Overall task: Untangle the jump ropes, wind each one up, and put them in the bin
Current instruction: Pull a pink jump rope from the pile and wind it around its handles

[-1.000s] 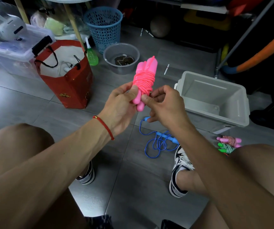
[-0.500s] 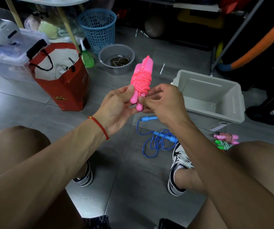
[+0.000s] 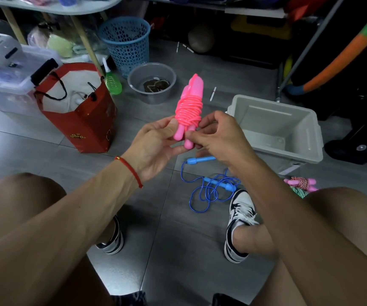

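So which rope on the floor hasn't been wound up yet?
Find the open grey plastic bin on the tiled floor. Just left of it, by the black-and-white sneaker, lies the thin blue jump rope. Unlike the bundled ropes, it sprawls in loose loops.

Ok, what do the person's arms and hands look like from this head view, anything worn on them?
Both forearms are bare, with no sleeves in view and no gloves. The left hand has a thin red cord bracelet round its wrist, with a small gold bead on it. The right hand and its wrist carry nothing: no watch, ring or band shows.
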A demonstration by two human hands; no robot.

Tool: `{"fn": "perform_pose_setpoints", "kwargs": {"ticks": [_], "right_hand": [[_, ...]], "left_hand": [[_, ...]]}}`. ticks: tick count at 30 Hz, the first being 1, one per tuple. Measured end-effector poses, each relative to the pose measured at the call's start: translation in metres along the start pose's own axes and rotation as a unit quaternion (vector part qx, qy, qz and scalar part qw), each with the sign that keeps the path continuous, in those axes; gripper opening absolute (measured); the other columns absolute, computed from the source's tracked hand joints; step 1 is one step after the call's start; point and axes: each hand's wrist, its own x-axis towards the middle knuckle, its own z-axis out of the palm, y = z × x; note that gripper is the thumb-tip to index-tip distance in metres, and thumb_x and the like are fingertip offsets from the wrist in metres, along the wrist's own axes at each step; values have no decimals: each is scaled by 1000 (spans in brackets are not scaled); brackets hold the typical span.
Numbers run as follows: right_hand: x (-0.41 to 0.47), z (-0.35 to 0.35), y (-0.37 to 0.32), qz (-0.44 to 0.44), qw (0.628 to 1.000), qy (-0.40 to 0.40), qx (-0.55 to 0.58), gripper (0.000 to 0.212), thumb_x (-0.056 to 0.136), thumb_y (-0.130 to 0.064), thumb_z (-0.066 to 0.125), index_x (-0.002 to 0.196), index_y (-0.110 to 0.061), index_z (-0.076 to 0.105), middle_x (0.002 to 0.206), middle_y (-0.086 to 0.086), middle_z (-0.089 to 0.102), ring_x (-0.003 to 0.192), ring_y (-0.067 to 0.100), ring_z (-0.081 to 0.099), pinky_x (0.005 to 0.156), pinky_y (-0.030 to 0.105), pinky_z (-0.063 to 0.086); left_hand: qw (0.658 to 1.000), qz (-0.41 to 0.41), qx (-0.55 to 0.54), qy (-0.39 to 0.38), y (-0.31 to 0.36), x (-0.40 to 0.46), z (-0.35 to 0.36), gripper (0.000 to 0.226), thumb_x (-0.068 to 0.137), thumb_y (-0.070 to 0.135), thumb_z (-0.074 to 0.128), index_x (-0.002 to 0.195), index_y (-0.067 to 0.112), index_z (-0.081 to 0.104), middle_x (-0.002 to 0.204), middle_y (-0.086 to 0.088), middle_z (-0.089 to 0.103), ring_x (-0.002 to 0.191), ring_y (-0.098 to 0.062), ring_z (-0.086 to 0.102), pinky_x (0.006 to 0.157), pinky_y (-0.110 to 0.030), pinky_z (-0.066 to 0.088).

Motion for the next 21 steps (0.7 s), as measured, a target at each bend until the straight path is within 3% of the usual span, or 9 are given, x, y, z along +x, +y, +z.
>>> {"fn": "perform_pose_setpoints", "kwargs": {"ticks": [2,4,7,9,12,16,19,21], "right_hand": [[2,-7,2,0,1000,13,-15,22,79,-12,77,96,-14,63,89,10,69,73,21,70,64,40,64],[5,-18,0,-7,998,63,-10,17,81,-16,71,97,-18,65,90,4,70,76,19,70,68,41,64],[4,-39,-11,-4,996,65,57,41,85,-34,72,121,-14,62,104,3,70,90,18,72,74,41,64],[1,-53,-15,-7,995,35,92,46,88,-38,73,124,-13,61,107,5,72,91,18,74,76,41,63],[-6,-79,-18,-40,995,46,84,11,92,-25,72,99,-22,64,92,6,76,84,17,75,79,43,61],[-11,-137,-9,-43,986,95,131,12,91,-10,72,89,-19,63,73,5,75,74,24,74,81,45,62],[-20,-193,23,-20,976,159,150,7,90,-9,72,90,-13,66,84,11,73,73,22,73,75,39,64],[-37,-229,60,5,967,191,167,5,90,-9,72,87,-8,68,87,15,73,72,23,72,76,40,63]], "left_hand": [[1000,-2,1,6,1,0,1,32,105,13,43,121,-11,57,123,-36,59,113,-47,60,101,-58,50],[1000,-7,2,10,3,0,6,37,105,12,41,133,-12,50,128,-34,57,117,-44,59,99,-58,51],[999,0,44,-10,6,0,21,36,107,11,38,136,-4,53,122,-25,62,110,-34,61,102,-59,48],[997,2,68,-37,10,4,36,35,106,9,39,136,0,54,121,-22,65,110,-32,63,103,-59,48],[991,-9,105,-86,19,15,67,36,103,5,42,136,4,55,128,-24,64,116,-36,64,102,-59,49],[972,-4,211,-106,20,34,123,37,100,5,51,136,11,57,124,-18,68,116,-34,65,97,-55,53],[947,35,305,-98,6,51,175,38,93,-2,56,128,13,61,116,-11,67,98,-20,65,97,-52,55],[926,37,350,-134,-9,63,210,35,91,-2,57,120,17,66,117,-11,68,95,-15,63,93,-45,55]]}}
